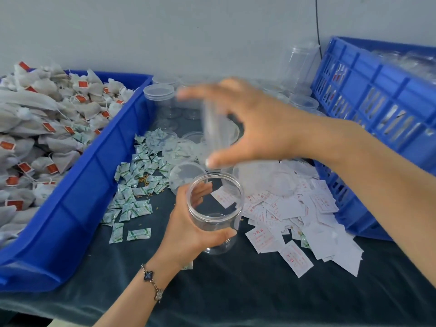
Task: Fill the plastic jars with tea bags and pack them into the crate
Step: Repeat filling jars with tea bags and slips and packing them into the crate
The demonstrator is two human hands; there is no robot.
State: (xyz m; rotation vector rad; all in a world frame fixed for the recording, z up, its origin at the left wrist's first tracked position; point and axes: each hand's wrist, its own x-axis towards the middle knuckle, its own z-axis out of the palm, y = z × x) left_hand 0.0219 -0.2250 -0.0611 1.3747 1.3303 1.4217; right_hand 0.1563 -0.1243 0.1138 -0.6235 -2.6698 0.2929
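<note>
Clear plastic jar (pixel 215 213) in the left hand (pixel 188 228), right hand (pixel 247 123) blurred above it.

Left fingers and thumb wrap around the open-mouthed, empty jar, holding it above the dark table cover (pixel 236 291). Right hand is spread wide, thumb and fingers well apart, around a blurred transparent piece (pixel 213 128); whether it truly grips it, I cannot tell. Tea bags (pixel 40 128) heap in the blue bin (pixel 77 204) at left; the blue crate (pixel 377 109) stands at right.
</note>
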